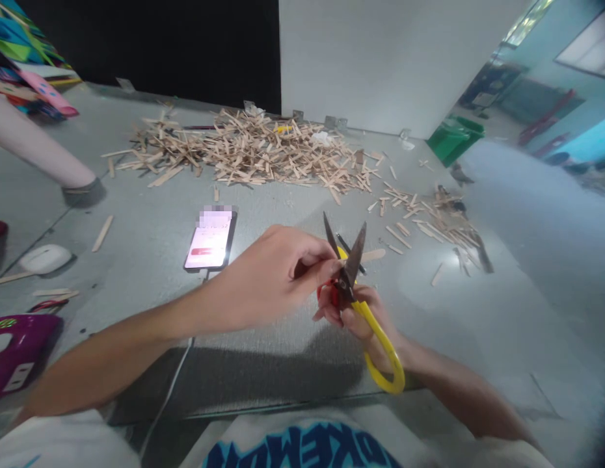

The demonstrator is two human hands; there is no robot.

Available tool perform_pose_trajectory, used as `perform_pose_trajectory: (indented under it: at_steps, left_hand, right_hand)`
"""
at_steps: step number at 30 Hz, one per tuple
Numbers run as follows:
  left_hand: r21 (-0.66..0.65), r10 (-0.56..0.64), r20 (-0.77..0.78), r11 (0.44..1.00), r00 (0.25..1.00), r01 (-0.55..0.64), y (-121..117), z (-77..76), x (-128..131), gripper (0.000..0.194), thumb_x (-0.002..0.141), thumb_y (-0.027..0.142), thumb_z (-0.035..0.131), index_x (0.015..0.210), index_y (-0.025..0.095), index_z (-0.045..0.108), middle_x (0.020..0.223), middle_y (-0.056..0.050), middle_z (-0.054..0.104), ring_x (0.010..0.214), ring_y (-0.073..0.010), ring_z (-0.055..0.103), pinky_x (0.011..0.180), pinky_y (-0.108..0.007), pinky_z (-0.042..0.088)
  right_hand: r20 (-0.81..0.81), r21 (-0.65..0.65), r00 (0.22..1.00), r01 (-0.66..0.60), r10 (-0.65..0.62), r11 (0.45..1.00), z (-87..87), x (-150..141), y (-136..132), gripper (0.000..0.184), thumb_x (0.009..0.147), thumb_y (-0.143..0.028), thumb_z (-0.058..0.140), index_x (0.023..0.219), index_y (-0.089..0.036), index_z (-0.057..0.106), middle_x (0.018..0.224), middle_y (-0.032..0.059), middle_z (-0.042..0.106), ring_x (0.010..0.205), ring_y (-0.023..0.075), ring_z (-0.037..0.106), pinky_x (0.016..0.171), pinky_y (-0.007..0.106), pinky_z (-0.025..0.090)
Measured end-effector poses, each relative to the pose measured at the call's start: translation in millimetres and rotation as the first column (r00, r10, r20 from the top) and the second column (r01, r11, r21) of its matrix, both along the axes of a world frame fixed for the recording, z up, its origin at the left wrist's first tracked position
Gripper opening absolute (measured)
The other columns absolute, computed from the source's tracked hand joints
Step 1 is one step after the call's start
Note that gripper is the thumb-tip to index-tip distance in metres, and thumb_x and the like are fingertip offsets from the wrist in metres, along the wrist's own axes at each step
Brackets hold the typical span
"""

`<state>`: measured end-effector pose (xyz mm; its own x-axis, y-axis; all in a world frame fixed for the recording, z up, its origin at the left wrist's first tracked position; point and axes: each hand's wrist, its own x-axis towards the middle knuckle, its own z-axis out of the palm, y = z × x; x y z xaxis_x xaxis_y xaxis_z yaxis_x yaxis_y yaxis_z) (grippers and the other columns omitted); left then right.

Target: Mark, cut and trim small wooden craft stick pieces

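My right hand [368, 318] grips a pair of scissors [351, 276] with yellow handles, its dark blades spread apart and pointing away from me. In front of it, my left hand [295, 270] pinches a flat wooden craft stick [374, 255] between thumb and fingers. The stick passes between the blades, and its rounded end pokes out to the right. Something red [334, 294] shows by the right fingers; I cannot make out what it is. Behind the blades is a thin black object, mostly hidden.
A wide heap of cut stick pieces [263, 153] lies along the far side, with scattered pieces [419, 218] to the right. A lit phone [212, 240] with a white cable lies left of centre. At left are a white mouse-shaped object [46, 259] and a purple device [26, 351].
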<state>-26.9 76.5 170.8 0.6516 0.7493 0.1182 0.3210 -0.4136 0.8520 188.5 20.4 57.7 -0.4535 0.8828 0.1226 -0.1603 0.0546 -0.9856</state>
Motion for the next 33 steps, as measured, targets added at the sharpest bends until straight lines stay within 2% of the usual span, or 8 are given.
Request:
perform_pose_trajectory:
  at_steps: [5, 17, 24, 33]
  left_hand:
    - [0.048, 0.008, -0.009, 0.999, 1.000, -0.007, 0.4, -1.7, 1.4, 0.029, 0.106, 0.020, 0.058, 0.084, 0.014, 0.077, 0.059, 0.007, 0.065, 0.050, -0.0051, 0.050, 0.051, -0.018, 0.035]
    - [0.056, 0.016, -0.007, 0.998, 1.000, -0.016, -1.0, -1.4, 1.3, 0.028, 0.105, 0.018, 0.057, 0.084, 0.015, 0.075, 0.063, 0.006, 0.069, 0.053, -0.0054, 0.052, 0.052, -0.018, 0.034]
    - [0.065, 0.009, -0.016, 0.998, 1.000, -0.008, -0.8, -1.1, 0.4, 0.031, 0.104, 0.017, 0.057, 0.079, 0.014, 0.074, 0.059, 0.006, 0.063, 0.052, -0.0051, 0.047, 0.052, -0.019, 0.032]
    - [0.036, 0.007, 0.003, 0.999, 1.000, -0.007, -3.6, 1.6, 0.0, 0.030, 0.104, 0.017, 0.057, 0.079, 0.014, 0.074, 0.058, 0.007, 0.059, 0.052, -0.0054, 0.045, 0.050, -0.019, 0.031]
  right_hand:
    - [-0.085, -0.069, 0.996, -0.014, 0.008, 0.998, -5.0, -2.3, -4.0, 0.037, 0.100, -0.057, 0.075, 0.103, -0.021, 0.068, 0.090, 0.0008, 0.052, 0.068, 0.0127, 0.049, 0.065, 0.031, 0.062]
    - [-0.042, -0.052, 0.999, -0.015, 0.013, 0.999, -8.7, -0.4, -4.9, 0.037, 0.103, -0.057, 0.071, 0.105, -0.020, 0.066, 0.089, 0.0011, 0.058, 0.062, 0.0102, 0.052, 0.059, 0.026, 0.053]
    - [-0.023, -0.072, 1.000, 0.004, -0.005, 0.997, -13.8, 1.1, -5.6, 0.041, 0.101, -0.060, 0.073, 0.102, -0.020, 0.066, 0.085, -0.0003, 0.056, 0.058, 0.0092, 0.049, 0.056, 0.026, 0.052]
    - [0.102, -0.013, 0.995, 0.016, -0.014, 1.000, -6.5, 2.5, -2.9, 0.048, 0.099, -0.067, 0.070, 0.091, -0.020, 0.064, 0.072, -0.0016, 0.056, 0.055, 0.0117, 0.049, 0.053, 0.027, 0.053]
